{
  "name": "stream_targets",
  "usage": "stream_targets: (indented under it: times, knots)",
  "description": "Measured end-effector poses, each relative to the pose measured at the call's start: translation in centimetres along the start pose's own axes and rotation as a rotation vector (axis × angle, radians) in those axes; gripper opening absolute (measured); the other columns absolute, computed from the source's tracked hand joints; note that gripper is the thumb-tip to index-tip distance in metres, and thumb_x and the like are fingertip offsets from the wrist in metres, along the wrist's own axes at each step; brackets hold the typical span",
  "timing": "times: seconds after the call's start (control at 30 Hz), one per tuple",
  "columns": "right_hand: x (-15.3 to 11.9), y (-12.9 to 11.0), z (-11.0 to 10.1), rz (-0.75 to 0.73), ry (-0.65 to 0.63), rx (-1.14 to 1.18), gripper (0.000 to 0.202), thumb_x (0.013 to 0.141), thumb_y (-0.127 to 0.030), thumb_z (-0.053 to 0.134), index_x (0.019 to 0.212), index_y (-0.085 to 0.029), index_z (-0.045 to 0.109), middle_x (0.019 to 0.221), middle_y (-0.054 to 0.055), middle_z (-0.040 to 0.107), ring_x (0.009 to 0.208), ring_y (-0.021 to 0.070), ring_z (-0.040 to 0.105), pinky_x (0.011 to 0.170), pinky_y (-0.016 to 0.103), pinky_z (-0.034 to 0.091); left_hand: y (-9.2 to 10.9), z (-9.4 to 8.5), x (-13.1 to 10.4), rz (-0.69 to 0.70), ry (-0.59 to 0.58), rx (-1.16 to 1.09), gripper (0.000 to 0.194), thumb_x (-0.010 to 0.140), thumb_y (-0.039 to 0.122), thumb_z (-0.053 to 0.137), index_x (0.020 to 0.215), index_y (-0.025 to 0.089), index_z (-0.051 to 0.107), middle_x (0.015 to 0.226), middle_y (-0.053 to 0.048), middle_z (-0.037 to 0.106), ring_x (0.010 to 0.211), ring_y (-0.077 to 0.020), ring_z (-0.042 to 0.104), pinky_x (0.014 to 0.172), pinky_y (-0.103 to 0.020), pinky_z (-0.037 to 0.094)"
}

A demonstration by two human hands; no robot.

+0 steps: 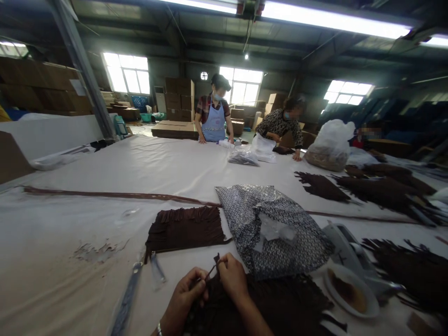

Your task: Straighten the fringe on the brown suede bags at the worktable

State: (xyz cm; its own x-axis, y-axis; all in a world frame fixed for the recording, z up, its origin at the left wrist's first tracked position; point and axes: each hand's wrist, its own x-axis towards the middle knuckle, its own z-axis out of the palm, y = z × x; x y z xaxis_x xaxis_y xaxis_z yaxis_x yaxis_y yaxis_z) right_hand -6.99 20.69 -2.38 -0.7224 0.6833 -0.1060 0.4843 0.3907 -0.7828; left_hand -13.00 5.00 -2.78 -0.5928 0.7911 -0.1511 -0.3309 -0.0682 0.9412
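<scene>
Nearby, patterned bag [241, 219] lies beyond left hand [186, 296] and right hand [232, 277], grips pinching fringe [212, 269]

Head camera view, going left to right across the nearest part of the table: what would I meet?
Flat blue-grey strap, left hand pinching a thin dark-brown strip, right hand on the same strip, round white dish with brown contents.

Glossy patterned plastic bag [245, 210]; matt dark-brown fringed cloth [189, 229].
</scene>
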Motion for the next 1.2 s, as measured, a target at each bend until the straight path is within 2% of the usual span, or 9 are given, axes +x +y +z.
stream_targets:
  times: [0.17, 0.47, 0.7, 0.8, 0.9, 0.97, 1.03, 1.1, 1.2]
  knots:
    - [-0.1, 0.8, 0.0, 0.020, -0.083, 0.229, 0.023, 0.087, -0.020, 0.039, 0.096, -0.019, 0.060, 0.064, -0.002, 0.060, 0.049, 0.0131, 0.058, 0.046, 0.021, 0.040, 0.2, 0.3, 0.0, -0.026, -0.021, -0.059, 0.021, 0.086, 0.038, 0.057, 0.086, 0.017, 0.052, 0.059, 0.003, 0.056, 0.051, -0.0083, 0.043, 0.052, -0.020, 0.031]
    - [1.0, 0.7, 0.8, 0.139, -0.033, 0.282, 0.017, 0.081, -0.015, 0.043, 0.080, -0.016, 0.060, 0.060, 0.000, 0.059, 0.041, 0.0128, 0.058, 0.040, 0.021, 0.039, 0.6, 0.6, 0.4, -0.073, -0.052, 0.053, 0.025, 0.085, 0.038, 0.059, 0.076, 0.017, 0.050, 0.052, 0.007, 0.043, 0.047, -0.0065, 0.031, 0.049, -0.022, 0.017]
    - [1.1, 0.4, 1.3, 0.153, -0.030, 0.256, 0.014, 0.085, -0.023, 0.046, 0.075, -0.018, 0.055, 0.053, -0.001, 0.056, 0.041, 0.0153, 0.059, 0.037, 0.021, 0.034, 0.4, 0.1, 0.2, 0.037, -0.073, 0.064, 0.028, 0.088, 0.041, 0.056, 0.074, 0.016, 0.055, 0.063, 0.002, 0.055, 0.061, -0.0096, 0.045, 0.059, -0.021, 0.036]
    - [-0.2, 0.1, -0.1, 0.026, -0.033, 0.231, 0.014, 0.085, -0.029, 0.052, 0.077, -0.019, 0.058, 0.064, 0.000, 0.063, 0.054, 0.0154, 0.063, 0.049, 0.022, 0.043, -0.3, -0.5, 0.5, -0.024, 0.094, -0.008, 0.027, 0.081, 0.041, 0.066, 0.087, 0.017, 0.058, 0.073, 0.000, 0.064, 0.069, -0.0130, 0.057, 0.067, -0.023, 0.045]
    - [-1.3, 0.5, -2.8, -0.137, 0.026, 0.130, 0.016, 0.086, -0.032, 0.055, 0.096, -0.023, 0.064, 0.096, 0.002, 0.069, 0.088, 0.0171, 0.065, 0.078, 0.024, 0.047, -0.5, -1.2, 0.9, -0.092, 0.338, -0.086, 0.051, 0.067, 0.040, 0.075, 0.108, 0.019, 0.054, 0.099, -0.006, 0.069, 0.095, -0.0233, 0.065, 0.090, -0.036, 0.049]
    - [-1.1, 1.5, -5.1, -0.186, 0.087, 0.013, 0.023, 0.091, -0.031, 0.046, 0.105, -0.023, 0.063, 0.108, 0.004, 0.067, 0.098, 0.0180, 0.063, 0.087, 0.026, 0.044, 0.0, -1.2, 1.0, -0.078, 0.506, 0.048, 0.057, 0.065, 0.042, 0.073, 0.114, 0.020, 0.052, 0.107, -0.009, 0.068, 0.105, -0.0279, 0.063, 0.098, -0.044, 0.046]
    - [-0.1, 2.8, -7.1, -0.170, 0.103, -0.071, 0.031, 0.095, -0.030, 0.035, 0.102, -0.020, 0.064, 0.100, 0.007, 0.069, 0.093, 0.0192, 0.064, 0.083, 0.028, 0.045, 0.6, -0.3, 0.8, 0.046, 0.598, 0.284, 0.052, 0.069, 0.044, 0.066, 0.114, 0.020, 0.053, 0.112, -0.011, 0.065, 0.108, -0.0296, 0.061, 0.098, -0.047, 0.047]
    - [1.5, 4.1, -8.6, -0.151, 0.068, -0.089, 0.035, 0.096, -0.031, 0.032, 0.100, -0.020, 0.065, 0.094, 0.007, 0.071, 0.089, 0.0195, 0.065, 0.081, 0.028, 0.046, 1.2, 1.4, 0.3, 0.235, 0.557, 0.523, 0.040, 0.077, 0.044, 0.057, 0.110, 0.021, 0.056, 0.119, -0.011, 0.061, 0.112, -0.0288, 0.059, 0.096, -0.046, 0.050]
    - [4.1, 5.7, -10.0, -0.169, 0.025, -0.112, 0.033, 0.094, -0.030, 0.039, 0.115, -0.020, 0.063, 0.115, 0.007, 0.068, 0.102, 0.0188, 0.063, 0.091, 0.028, 0.044, 1.1, 4.3, -0.2, 0.431, 0.289, 0.848, 0.028, 0.089, 0.036, 0.046, 0.111, 0.025, 0.059, 0.124, -0.008, 0.059, 0.115, -0.0242, 0.058, 0.097, -0.041, 0.051]
